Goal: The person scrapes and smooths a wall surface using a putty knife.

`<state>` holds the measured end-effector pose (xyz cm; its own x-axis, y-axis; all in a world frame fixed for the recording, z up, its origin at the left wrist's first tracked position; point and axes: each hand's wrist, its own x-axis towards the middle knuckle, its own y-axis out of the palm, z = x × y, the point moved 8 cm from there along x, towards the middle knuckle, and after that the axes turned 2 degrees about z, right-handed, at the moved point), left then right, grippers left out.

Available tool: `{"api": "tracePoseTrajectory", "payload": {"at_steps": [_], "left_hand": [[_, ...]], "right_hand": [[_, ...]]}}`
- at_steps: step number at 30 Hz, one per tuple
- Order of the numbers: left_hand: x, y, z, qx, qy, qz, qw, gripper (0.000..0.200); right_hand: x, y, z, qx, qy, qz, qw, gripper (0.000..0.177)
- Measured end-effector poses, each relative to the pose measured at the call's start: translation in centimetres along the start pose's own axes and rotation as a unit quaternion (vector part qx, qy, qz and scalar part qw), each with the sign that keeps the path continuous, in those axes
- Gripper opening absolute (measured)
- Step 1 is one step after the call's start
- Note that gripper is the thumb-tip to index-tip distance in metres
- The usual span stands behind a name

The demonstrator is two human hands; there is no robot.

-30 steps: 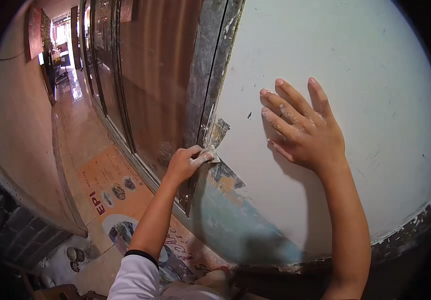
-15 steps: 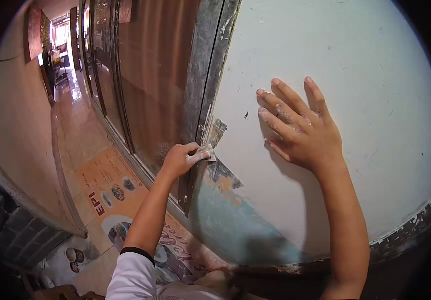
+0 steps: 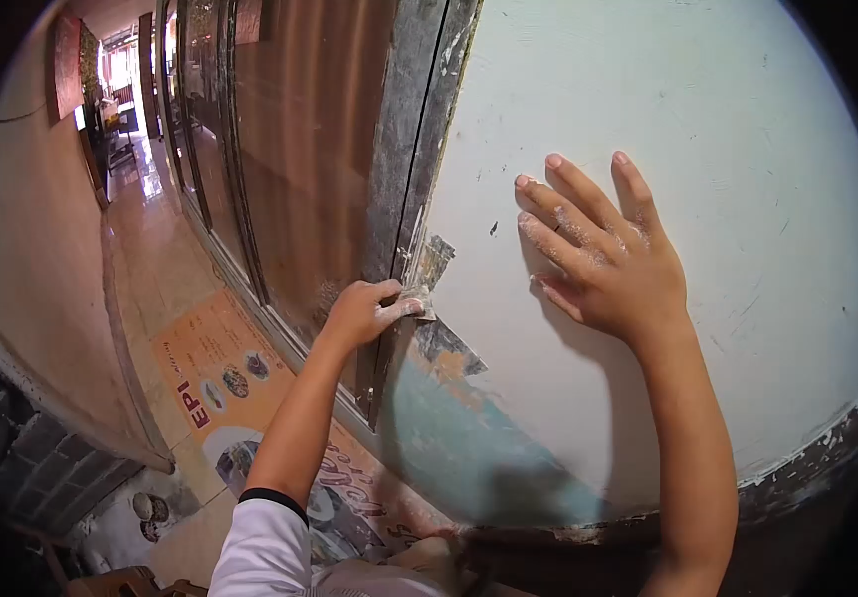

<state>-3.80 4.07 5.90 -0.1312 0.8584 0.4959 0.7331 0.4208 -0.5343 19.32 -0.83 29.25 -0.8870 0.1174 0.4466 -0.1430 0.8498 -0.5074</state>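
My left hand [image 3: 364,312] pinches a small folded piece of sandpaper [image 3: 423,303] between thumb and fingers. It presses this against the edge where the white wall [image 3: 767,229] meets the weathered wooden frame [image 3: 404,149]. Just above the sandpaper lies a bare, worn patch [image 3: 437,261], and below it shows a grey and tan patch [image 3: 454,350]. My right hand [image 3: 616,257] rests on the white surface, fingers spread, holding nothing. White dust coats the fingers of both hands.
Left of the frame are brown glass panels [image 3: 310,149]. A printed orange banner [image 3: 220,348] lies on the tiled floor. Pale blue paint [image 3: 489,458] shows low on the wall. Grey blocks [image 3: 41,468] stand at lower left, near a small round container [image 3: 143,507].
My left hand has shifted very slightly along the wall edge, and the sandpaper has tilted a little. My right hand stays on the wall; the view has moved slightly.
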Motion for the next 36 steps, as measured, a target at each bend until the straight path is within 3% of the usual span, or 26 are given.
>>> {"api": "tracePoseTrajectory", "payload": {"at_steps": [5, 7, 9, 10, 13, 15, 17, 19, 20, 21, 23, 29, 36], "left_hand": [[0.7, -0.6, -2.1, 0.006, 0.014, -0.013, 1.000, 0.041], [0.7, 0.2, -2.1, 0.020, -0.019, 0.012, 1.000, 0.040], [0.0, 0.7, -1.8, -0.078, -0.024, -0.028, 0.996, 0.040], [-0.4, 1.2, -1.7, -0.073, -0.035, -0.020, 0.997, 0.031], [-1.3, 2.7, -2.0, -0.166, -0.016, -0.077, 0.983, 0.031], [-1.3, 2.7, -2.6, -0.160, -0.030, -0.069, 0.984, 0.033], [-1.0, 2.2, -3.5, -0.113, -0.095, -0.058, 0.987, 0.037], [-0.9, 2.7, -4.6, -0.132, -0.067, -0.084, 0.985, 0.039], [-1.1, 2.9, -5.0, -0.138, -0.064, -0.107, 0.983, 0.040], [-1.4, 2.9, -5.3, -0.144, -0.059, -0.131, 0.979, 0.041], [-2.0, 4.2, -5.1, -0.147, -0.074, -0.125, 0.978, 0.041], [-1.0, 3.0, -7.7, -0.153, -0.095, -0.131, 0.975, 0.045], [-1.8, 5.2, -4.8, -0.187, -0.111, -0.118, 0.969, 0.049]], "right_hand": [[-0.1, 0.3, 0.1, 0.004, 0.003, -0.009, 1.000, 0.038], [0.0, 0.5, -0.1, -0.007, 0.011, -0.013, 1.000, 0.034], [0.0, 0.4, -0.1, 0.000, 0.013, -0.004, 1.000, 0.033], [0.0, 0.4, -0.1, 0.000, 0.013, -0.006, 1.000, 0.034], [-0.1, 0.1, -0.1, 0.001, 0.004, -0.016, 1.000, 0.034], [0.0, 0.0, 0.0, 0.015, 0.003, -0.008, 1.000, 0.035], [-0.1, 0.4, -0.1, 0.020, -0.002, -0.007, 1.000, 0.039], [-0.1, 0.8, -0.2, -0.003, 0.006, 0.009, 1.000, 0.059], [-0.1, 0.8, -0.2, 0.013, 0.011, 0.023, 1.000, 0.061], [-0.1, 0.7, -0.1, 0.011, 0.008, 0.015, 1.000, 0.060], [0.0, 0.0, 0.0, 0.012, -0.003, -0.003, 1.000, 0.041], [0.0, 0.1, 0.0, 0.010, 0.004, -0.010, 1.000, 0.041], [-0.1, 0.1, 0.1, 0.000, -0.003, -0.011, 1.000, 0.042]]}}
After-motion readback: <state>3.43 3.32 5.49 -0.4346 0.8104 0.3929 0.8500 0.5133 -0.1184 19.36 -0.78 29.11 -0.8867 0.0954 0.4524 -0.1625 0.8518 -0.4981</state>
